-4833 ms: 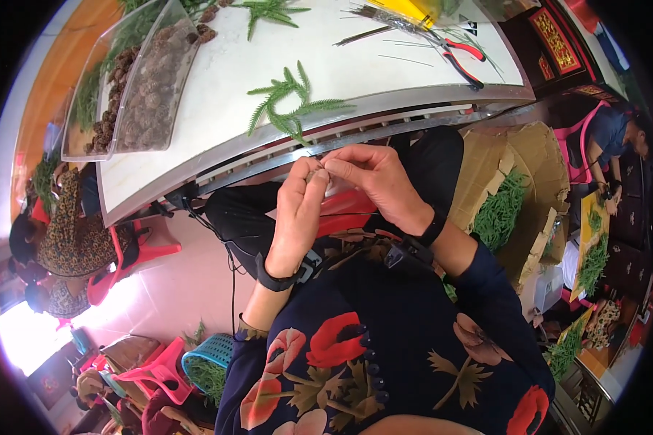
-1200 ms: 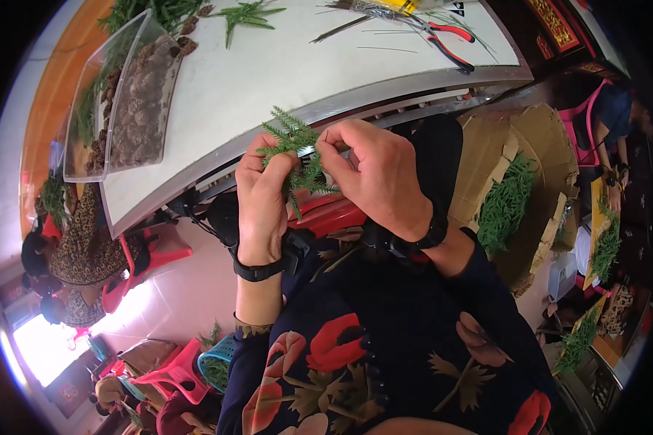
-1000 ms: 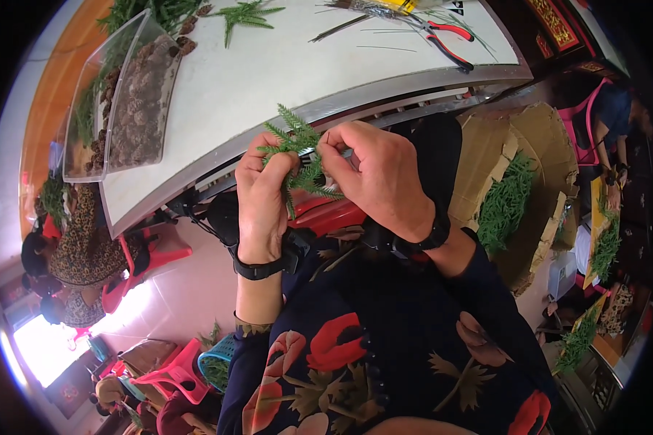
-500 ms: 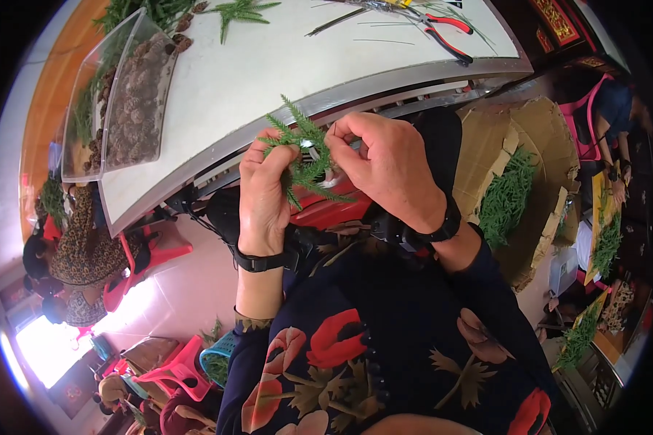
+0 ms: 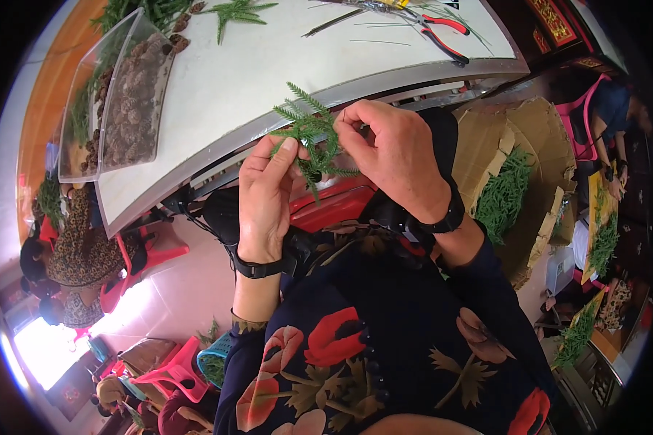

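A small artificial evergreen sprig (image 5: 315, 138) with several spiky green branches hangs over the near edge of the table. My left hand (image 5: 263, 192) pinches it from the left between thumb and fingers. On the other side my right hand (image 5: 403, 163) is closed, its thumb and index fingertip pressed together beside the branch tips. What lies between those right fingertips is too small to make out. Another green sprig (image 5: 236, 14) lies flat on the white tabletop (image 5: 247, 76) further off.
Pliers (image 5: 446, 36) with red-and-black handles lie at the table's far right among thin green wires (image 5: 384, 41). A clear plastic box (image 5: 130, 109) of pinecones stands at the left. To my right, an open cardboard box (image 5: 551, 130) holds green sprigs (image 5: 504, 196). Other people sit on both sides.
The sprig has turned in my left hand, its branches shifting a little right. My left thumb has moved higher along it. My right hand has drawn slightly up and right.
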Demonstrator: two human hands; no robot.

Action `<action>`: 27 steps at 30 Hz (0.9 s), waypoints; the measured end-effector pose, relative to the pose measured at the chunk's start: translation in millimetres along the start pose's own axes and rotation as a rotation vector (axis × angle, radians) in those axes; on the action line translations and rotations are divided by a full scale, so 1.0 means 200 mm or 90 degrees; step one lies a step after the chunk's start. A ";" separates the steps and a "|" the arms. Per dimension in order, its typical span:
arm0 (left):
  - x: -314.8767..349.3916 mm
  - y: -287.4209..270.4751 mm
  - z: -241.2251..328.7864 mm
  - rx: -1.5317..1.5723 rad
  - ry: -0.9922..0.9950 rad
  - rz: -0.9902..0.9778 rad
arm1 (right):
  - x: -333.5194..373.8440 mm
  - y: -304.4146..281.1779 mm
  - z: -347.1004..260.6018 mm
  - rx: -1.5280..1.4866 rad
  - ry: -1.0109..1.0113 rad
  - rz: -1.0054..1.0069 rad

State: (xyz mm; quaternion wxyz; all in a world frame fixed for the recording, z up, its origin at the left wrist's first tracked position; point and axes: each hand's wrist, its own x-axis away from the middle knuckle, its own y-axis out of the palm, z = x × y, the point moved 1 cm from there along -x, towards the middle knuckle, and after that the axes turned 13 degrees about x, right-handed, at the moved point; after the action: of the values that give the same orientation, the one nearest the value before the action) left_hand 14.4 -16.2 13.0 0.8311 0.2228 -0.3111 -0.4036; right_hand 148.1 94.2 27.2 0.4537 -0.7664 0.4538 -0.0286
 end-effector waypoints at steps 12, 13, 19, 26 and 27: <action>0.02 -0.05 -0.02 -0.155 0.085 0.005 | 0.02 0.03 -0.07 0.042 -0.046 0.019; 0.02 -0.05 -0.02 -0.172 0.093 0.006 | 0.02 0.03 -0.07 0.042 -0.046 0.019; 0.02 0.00 -0.03 -0.205 0.135 -0.016 | 0.02 0.05 -0.08 0.078 -0.054 0.023; 0.03 -0.01 -0.04 -0.135 0.072 0.019 | 0.05 0.08 -0.09 0.108 -0.100 0.049; 0.03 -0.02 -0.04 -0.107 0.075 0.028 | 0.05 0.09 -0.09 0.097 -0.106 0.064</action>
State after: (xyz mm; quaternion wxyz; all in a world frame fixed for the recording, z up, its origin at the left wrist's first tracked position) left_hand 21.5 -22.6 6.8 0.8723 0.1685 -0.2317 -0.3963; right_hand 134.3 72.0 20.9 0.5475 -0.7057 0.4491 0.0237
